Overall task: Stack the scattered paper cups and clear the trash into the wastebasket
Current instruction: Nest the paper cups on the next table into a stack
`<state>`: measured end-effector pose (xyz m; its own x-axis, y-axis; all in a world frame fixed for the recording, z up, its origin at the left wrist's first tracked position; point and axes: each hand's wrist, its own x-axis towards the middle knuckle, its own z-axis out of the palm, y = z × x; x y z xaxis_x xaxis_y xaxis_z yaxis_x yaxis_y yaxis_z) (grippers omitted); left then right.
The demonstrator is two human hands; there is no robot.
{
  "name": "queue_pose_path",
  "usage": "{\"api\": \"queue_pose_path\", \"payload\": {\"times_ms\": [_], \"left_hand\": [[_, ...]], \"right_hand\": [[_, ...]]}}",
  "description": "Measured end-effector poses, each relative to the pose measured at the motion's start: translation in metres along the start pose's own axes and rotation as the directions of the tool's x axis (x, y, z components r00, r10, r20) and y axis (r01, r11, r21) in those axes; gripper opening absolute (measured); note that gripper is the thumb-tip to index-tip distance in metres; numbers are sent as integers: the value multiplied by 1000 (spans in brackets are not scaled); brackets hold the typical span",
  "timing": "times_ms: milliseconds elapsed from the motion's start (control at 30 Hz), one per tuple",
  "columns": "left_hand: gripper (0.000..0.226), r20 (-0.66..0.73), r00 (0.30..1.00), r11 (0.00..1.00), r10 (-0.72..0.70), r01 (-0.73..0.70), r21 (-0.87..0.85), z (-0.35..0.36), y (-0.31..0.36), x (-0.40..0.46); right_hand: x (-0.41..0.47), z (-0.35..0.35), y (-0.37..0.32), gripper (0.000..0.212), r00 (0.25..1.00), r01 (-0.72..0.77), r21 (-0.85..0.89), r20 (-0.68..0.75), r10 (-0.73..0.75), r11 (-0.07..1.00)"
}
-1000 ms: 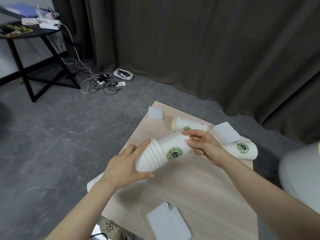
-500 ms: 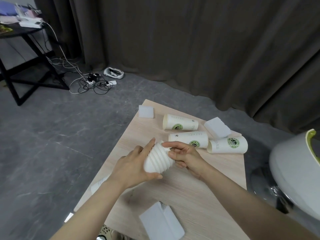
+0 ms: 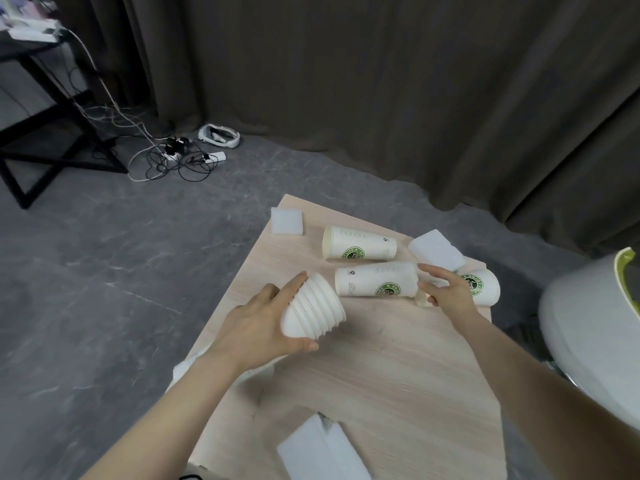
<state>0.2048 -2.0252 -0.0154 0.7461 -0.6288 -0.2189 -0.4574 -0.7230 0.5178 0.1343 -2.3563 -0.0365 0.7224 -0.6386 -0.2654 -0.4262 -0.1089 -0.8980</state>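
Observation:
My left hand [image 3: 256, 323] grips a nested stack of white paper cups [image 3: 313, 306], held on its side above the light wooden table [image 3: 381, 375]. Three single cups with green logos lie on their sides further back: a far cup [image 3: 360, 243], a middle cup [image 3: 375, 280] and a right cup [image 3: 483, 285], partly hidden by my right hand. My right hand [image 3: 446, 291] holds the narrow end of the middle cup, fingers above and thumb below. White foam scraps lie at the far corner [image 3: 286, 221], beside the cups [image 3: 437, 251] and near me [image 3: 322, 448].
A white wastebasket [image 3: 588, 327] with a green rim stands just right of the table. Another white scrap [image 3: 187, 367] sticks out at the table's left edge. On the grey floor to the far left are a black side table [image 3: 52, 147], tangled cables [image 3: 173, 161] and a white headset [image 3: 220, 135]. Dark curtains hang behind.
My right hand has left the stack and reached right to the middle cup's narrow end. My left hand alone now holds the stack. The view has shifted, showing more of the wastebasket.

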Motion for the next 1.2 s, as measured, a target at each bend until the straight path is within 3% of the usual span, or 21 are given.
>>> {"api": "queue_pose_path", "payload": {"times_ms": [500,800,1200], "left_hand": [[107,-32,999,999,-39,39,9,-12,-31,7],[107,-24,998,998,-52,52,20,-14,-31,6],[106,-18,999,999,-26,26,29,-4,-8,6]], "right_hand": [[40,30,32,41,994,-102,-135,20,106,986],[27,29,30,38,971,-212,64,122,204,975],[-6,-12,-1,44,963,-112,244,264,45,963]]}}
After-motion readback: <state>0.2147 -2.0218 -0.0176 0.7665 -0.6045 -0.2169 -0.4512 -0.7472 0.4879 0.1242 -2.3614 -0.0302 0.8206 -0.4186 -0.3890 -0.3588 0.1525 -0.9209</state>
